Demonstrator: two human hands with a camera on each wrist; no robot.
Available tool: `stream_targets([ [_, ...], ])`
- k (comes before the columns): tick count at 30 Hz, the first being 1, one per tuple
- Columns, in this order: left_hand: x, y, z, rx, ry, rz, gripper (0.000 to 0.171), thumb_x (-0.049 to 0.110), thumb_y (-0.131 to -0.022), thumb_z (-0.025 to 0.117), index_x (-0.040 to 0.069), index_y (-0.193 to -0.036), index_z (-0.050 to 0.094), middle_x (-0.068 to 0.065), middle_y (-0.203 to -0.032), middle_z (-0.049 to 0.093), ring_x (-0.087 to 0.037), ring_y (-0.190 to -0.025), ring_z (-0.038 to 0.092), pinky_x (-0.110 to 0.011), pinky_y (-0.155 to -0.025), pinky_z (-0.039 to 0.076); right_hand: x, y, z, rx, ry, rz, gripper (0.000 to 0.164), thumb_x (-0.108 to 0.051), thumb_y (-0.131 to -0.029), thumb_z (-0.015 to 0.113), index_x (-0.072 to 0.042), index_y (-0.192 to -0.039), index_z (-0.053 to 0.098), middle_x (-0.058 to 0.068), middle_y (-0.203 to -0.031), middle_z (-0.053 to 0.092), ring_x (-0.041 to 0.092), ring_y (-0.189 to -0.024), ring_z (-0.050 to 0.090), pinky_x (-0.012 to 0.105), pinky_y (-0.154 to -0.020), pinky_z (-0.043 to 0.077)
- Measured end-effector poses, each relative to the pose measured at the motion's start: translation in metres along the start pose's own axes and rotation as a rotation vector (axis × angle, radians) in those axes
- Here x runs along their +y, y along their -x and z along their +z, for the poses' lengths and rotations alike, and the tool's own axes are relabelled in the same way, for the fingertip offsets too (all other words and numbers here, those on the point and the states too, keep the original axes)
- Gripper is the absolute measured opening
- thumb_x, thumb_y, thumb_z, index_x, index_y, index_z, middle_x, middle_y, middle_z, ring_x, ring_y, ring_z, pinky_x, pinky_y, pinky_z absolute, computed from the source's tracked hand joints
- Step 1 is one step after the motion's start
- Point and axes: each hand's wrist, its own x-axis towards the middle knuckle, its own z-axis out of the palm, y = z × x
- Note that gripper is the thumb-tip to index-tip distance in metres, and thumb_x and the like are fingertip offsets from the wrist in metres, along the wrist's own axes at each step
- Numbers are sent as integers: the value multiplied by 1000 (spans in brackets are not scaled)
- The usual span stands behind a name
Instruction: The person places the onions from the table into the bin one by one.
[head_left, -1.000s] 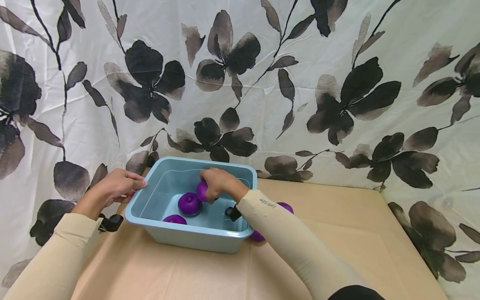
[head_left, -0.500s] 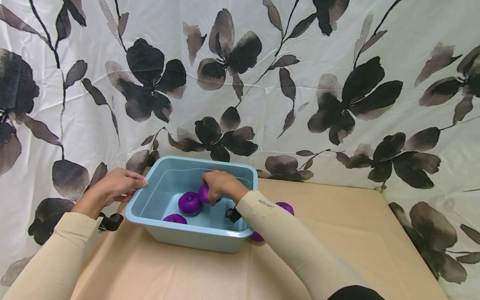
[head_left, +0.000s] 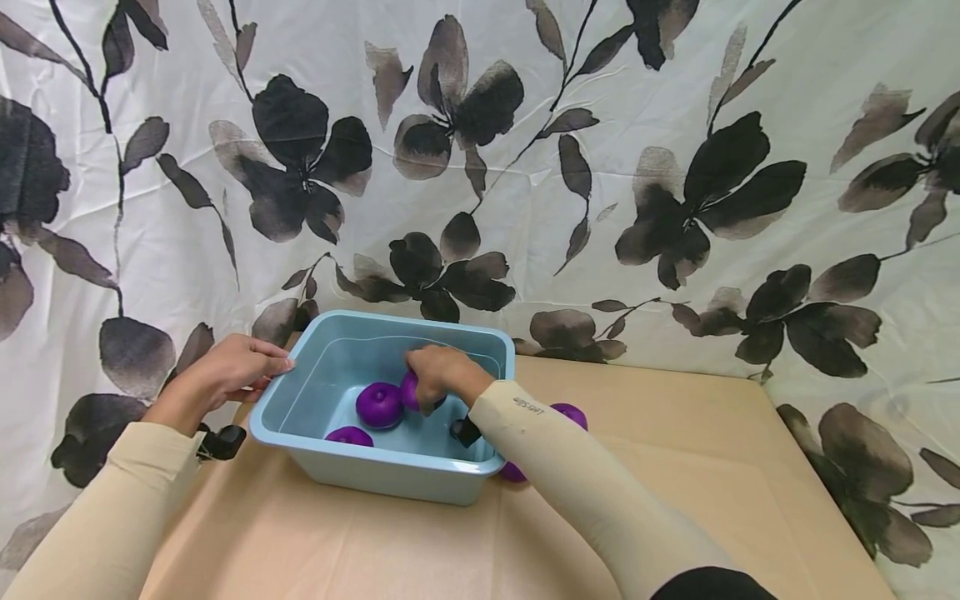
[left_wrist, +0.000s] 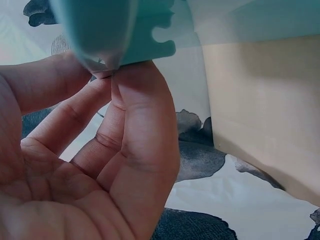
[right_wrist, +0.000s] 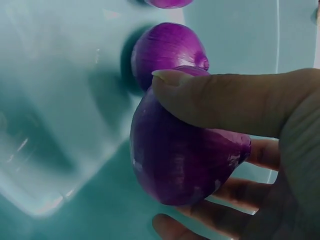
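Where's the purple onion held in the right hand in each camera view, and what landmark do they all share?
Head: the held purple onion is slightly left of centre, below mid-height, partly covered by the right hand.
Left wrist: not in this picture.
Right wrist: near the centre, partly covered by that hand's thumb.
Shared landmark: the light blue tub, visible in all three.

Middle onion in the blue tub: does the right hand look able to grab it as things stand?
Probably not yet: the right hand grips another onion, though the middle onion lies right beside that one.
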Motion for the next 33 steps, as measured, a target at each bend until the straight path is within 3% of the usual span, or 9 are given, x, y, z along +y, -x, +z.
stream_targets([
  [11, 4, 1, 2, -5, -4, 4, 51, 22, -103, 65, -9, -142, 56, -1, -84, 66, -12, -74, 59, -31, -65, 58, 3, 3, 1, -55, -73, 4, 75, -24, -82, 89, -14, -147, 54, 6, -137, 64, 18, -114, 61, 39, -105, 55],
  [19, 5, 1, 2, -9, -3, 13, 51, 22, -103, 65, -9, -142, 56, 0, -82, 64, -11, -71, 58, -31, -64, 58, 5, 9, -7, -24, -191, -14, 68, -24, -86, 85, -9, -145, 56, 10, -142, 63, 22, -117, 62, 40, -103, 55],
  [24, 5, 2, 2, -3, -9, 8, 50, 22, -103, 65, -8, -142, 56, -2, -86, 63, -13, -73, 58, -32, -65, 58, 9, 17, -16, -17, -210, -8, 66, -26, -87, 83, -10, -145, 56, 10, -141, 64, 24, -123, 62, 43, -105, 54],
  [33, 5, 3, 0, -4, -18, 7, 49, 21, -103, 64, -9, -141, 56, -3, -86, 63, -14, -74, 58, -33, -66, 58, 16, 29, -18, -110, -180, -45, 55, -27, -89, 83, -10, -138, 63, 9, -129, 67, 20, -105, 61, 40, -95, 56],
])
